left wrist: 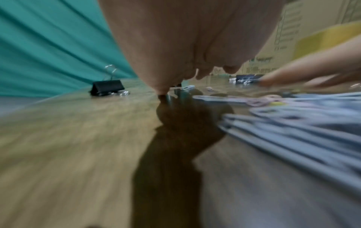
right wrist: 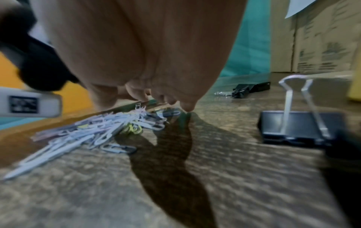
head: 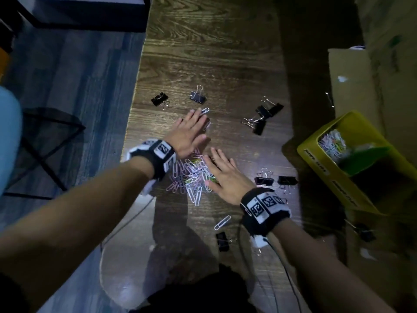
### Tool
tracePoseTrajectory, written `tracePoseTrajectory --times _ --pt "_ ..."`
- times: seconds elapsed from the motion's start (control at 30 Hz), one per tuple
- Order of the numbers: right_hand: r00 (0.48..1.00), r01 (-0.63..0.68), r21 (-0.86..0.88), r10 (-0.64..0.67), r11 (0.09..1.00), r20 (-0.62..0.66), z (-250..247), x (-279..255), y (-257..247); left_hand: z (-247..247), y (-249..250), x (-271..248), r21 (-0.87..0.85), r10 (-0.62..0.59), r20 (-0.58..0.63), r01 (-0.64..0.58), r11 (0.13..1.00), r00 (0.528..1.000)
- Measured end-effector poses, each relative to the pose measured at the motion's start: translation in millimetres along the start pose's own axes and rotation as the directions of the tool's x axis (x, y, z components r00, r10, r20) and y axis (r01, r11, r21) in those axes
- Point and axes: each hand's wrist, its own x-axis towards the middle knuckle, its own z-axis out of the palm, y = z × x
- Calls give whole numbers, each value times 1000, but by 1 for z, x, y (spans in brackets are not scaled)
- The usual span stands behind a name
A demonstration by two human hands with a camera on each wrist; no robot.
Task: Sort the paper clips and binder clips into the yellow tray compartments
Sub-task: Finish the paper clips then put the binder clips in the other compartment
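A pile of pastel paper clips lies on the wooden table between my hands. My left hand lies flat with straight fingers at the pile's far left side, over a few stray clips. My right hand lies flat with its fingers on the pile's right edge. Neither hand holds anything. Black binder clips are scattered around, a cluster, and a pair beside my right wrist. The yellow tray stands at the right, with paper clips in its far compartment.
A single paper clip and a binder clip lie near the front edge. Cardboard boxes stand behind and under the tray. The table's left edge drops to the floor. A black cable trails from my right wrist.
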Motion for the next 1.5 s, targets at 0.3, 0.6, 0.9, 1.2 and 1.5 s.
tracePoseTrajectory --times 0.3,0.6,0.9,1.2,1.5 --pt "889 -96 12 91 995 -449 28 -74 22 20 16 -19 79 251 145 -264 961 957" --pt "936 -140 -105 97 985 -337 63 -70 -3 64 10 -92 4 168 -87 -168 986 982" --pt "950 -119 37 125 992 -286 19 -46 -3 102 57 -117 -145 -67 -73 56 988 995" --pt "966 -198 -21 191 980 -173 34 -35 -31 72 64 -127 0 -264 -127 266 964 956" --pt "941 -204 143 234 968 -243 39 -41 -39 73 74 -124 -245 -217 -194 168 955 957"
